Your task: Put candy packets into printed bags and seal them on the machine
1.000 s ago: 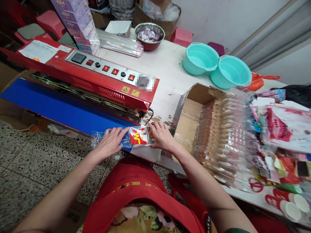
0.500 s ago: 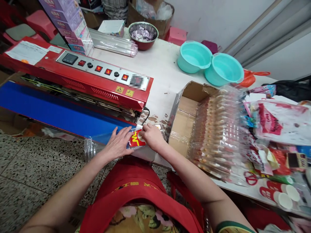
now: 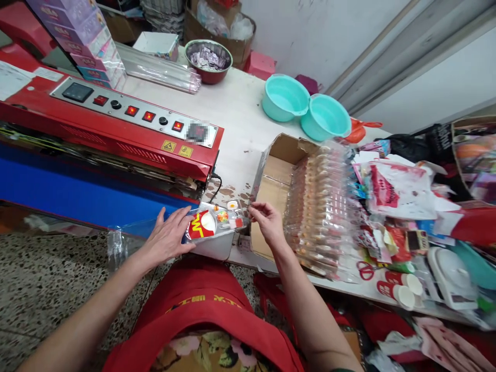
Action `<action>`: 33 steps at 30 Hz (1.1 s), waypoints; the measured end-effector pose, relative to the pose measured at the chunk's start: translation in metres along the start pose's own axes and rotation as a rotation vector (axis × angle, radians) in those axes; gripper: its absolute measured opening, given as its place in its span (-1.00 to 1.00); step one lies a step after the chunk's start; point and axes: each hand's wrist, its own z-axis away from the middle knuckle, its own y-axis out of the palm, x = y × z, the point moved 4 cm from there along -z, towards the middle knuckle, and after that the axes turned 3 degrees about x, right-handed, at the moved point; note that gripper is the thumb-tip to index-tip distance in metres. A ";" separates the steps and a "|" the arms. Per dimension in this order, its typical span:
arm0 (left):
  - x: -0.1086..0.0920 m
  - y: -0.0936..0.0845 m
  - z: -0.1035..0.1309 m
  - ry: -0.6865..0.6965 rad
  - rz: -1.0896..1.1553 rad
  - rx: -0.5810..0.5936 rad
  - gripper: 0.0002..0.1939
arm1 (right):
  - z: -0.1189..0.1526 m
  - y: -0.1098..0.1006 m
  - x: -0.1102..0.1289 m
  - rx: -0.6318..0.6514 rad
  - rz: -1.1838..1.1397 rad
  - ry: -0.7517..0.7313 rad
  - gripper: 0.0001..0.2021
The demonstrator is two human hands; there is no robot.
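Note:
A long clear plastic bag [image 3: 134,231] lies across the front end of the blue conveyor belt [image 3: 89,188] and a white ledge [image 3: 215,250]. Inside its right part show a red and yellow fry-box shape [image 3: 197,231] and small toy-like food pieces [image 3: 222,216], one like a fried egg. My left hand [image 3: 168,235] rests flat on the bag, fingers spread, just left of the red piece. At the bag's right end, my right hand [image 3: 266,219] has thumb and fingers pinched together at the clear edge; the exact grip is small and partly hidden.
The red sealing machine [image 3: 127,129] with lit switches stands behind the belt. Right of my hands is a cardboard box [image 3: 271,199] with a row of clear packs [image 3: 325,206]. Farther off are turquoise basins [image 3: 285,98], a metal bowl [image 3: 209,59], scissors [image 3: 366,269] and paper cups [image 3: 399,294].
My right hand has moved off the red piece to the bag's right end, uncovering the small food pieces. My left hand stays on the bag. The view has turned to the right.

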 end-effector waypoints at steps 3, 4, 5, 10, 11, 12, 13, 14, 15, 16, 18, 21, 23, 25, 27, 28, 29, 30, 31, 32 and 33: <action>0.001 0.001 -0.001 0.001 -0.004 -0.003 -0.42 | 0.003 0.000 -0.011 -0.007 0.047 -0.007 -0.64; 0.001 0.002 -0.001 0.002 -0.008 -0.001 -0.42 | 0.003 0.003 -0.013 -0.006 0.074 -0.034 -0.65; 0.002 0.002 -0.001 0.002 -0.014 0.004 -0.41 | 0.002 0.006 -0.014 -0.003 0.107 -0.064 -0.67; 0.001 0.003 0.000 -0.005 -0.032 0.019 -0.39 | 0.000 0.011 -0.014 -0.027 0.298 -0.181 -0.71; 0.001 0.002 0.000 -0.005 -0.031 0.020 -0.39 | 0.001 0.010 -0.014 -0.029 0.323 -0.182 -0.69; 0.000 0.000 0.001 -0.004 -0.029 0.023 -0.37 | 0.003 0.009 -0.013 -0.023 0.341 -0.182 -0.67; 0.000 -0.002 0.000 -0.001 -0.027 0.030 -0.34 | 0.006 0.009 -0.012 -0.012 0.357 -0.187 -0.64; -0.001 -0.005 0.000 0.002 -0.022 0.042 -0.30 | 0.010 0.009 -0.010 -0.001 0.371 -0.198 -0.62; -0.001 -0.008 -0.002 0.009 -0.018 0.060 -0.26 | 0.013 0.010 -0.008 0.006 0.386 -0.213 -0.61; -0.002 -0.011 -0.005 0.023 -0.015 0.082 -0.25 | 0.017 0.011 -0.006 0.010 0.407 -0.231 -0.61; -0.004 -0.016 -0.012 0.070 -0.033 0.131 -0.31 | 0.022 0.016 -0.003 -0.004 0.465 -0.275 -0.66; -0.008 -0.019 -0.023 0.147 -0.111 0.203 -0.44 | 0.025 0.024 -0.001 -0.039 0.556 -0.320 -0.71; -0.008 -0.020 -0.030 0.161 -0.146 0.245 -0.45 | 0.024 0.029 -0.003 -0.021 0.608 -0.321 -0.71; -0.008 -0.022 -0.034 0.161 -0.145 0.283 -0.45 | 0.024 0.031 -0.006 0.010 0.627 -0.318 -0.71; -0.008 -0.026 -0.039 0.194 -0.107 0.330 -0.52 | 0.025 0.031 -0.006 -0.003 0.598 -0.315 -0.67; -0.009 -0.028 -0.042 0.220 -0.086 0.354 -0.57 | 0.026 0.030 -0.007 -0.016 0.580 -0.300 -0.62; -0.009 -0.031 -0.046 0.244 -0.072 0.371 -0.62 | 0.027 0.030 -0.007 -0.023 0.566 -0.273 -0.56; -0.010 -0.033 -0.049 0.262 -0.071 0.382 -0.66 | 0.029 0.031 -0.008 -0.015 0.561 -0.238 -0.49; -0.011 -0.035 -0.053 0.270 -0.082 0.388 -0.70 | 0.030 0.034 -0.009 0.006 0.565 -0.199 -0.42; -0.013 -0.035 -0.056 0.268 -0.104 0.389 -0.73 | 0.032 0.038 -0.009 0.035 0.576 -0.164 -0.34; -0.014 -0.034 -0.059 0.262 -0.129 0.391 -0.74 | 0.034 0.042 -0.009 0.058 0.587 -0.137 -0.27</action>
